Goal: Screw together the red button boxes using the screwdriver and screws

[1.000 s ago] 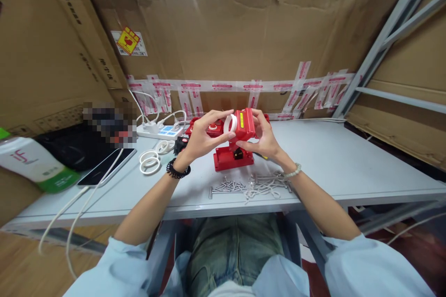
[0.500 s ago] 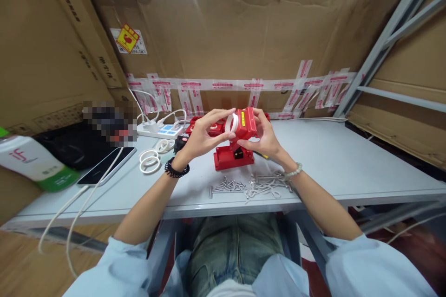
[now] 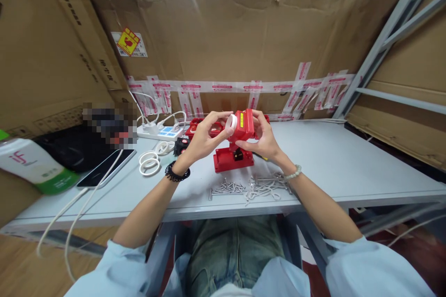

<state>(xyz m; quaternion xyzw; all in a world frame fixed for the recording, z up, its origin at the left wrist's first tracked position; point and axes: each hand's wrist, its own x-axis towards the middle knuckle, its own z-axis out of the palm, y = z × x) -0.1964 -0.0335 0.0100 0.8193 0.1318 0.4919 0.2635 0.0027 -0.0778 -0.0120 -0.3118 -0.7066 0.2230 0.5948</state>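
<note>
Above the table's middle, my right hand (image 3: 266, 137) grips a small red box-shaped housing (image 3: 244, 125) with a yellow label. My left hand (image 3: 205, 137) pinches a white ring (image 3: 230, 123) against the housing's left face, fingers curled around it. Below them a red base part (image 3: 234, 159) with a black piece in it lies on the grey table (image 3: 331, 162). More red parts (image 3: 195, 126) lie behind my left hand. A heap of several metal screws (image 3: 251, 184) lies near the front edge, just under my right wrist.
Two loose white rings (image 3: 149, 162) and a white coil (image 3: 163, 147) lie left of my hands. A white power strip (image 3: 160, 131) with cables, a phone (image 3: 106, 167) on a charging cable, a black bag (image 3: 69, 146) and a green-white bottle (image 3: 35, 164) are at the left. Taped cardboard walls (image 3: 244, 37) surround the table.
My left fingers have shifted slightly on the white ring, pressing it closer onto the red housing. The housing has barely moved.
</note>
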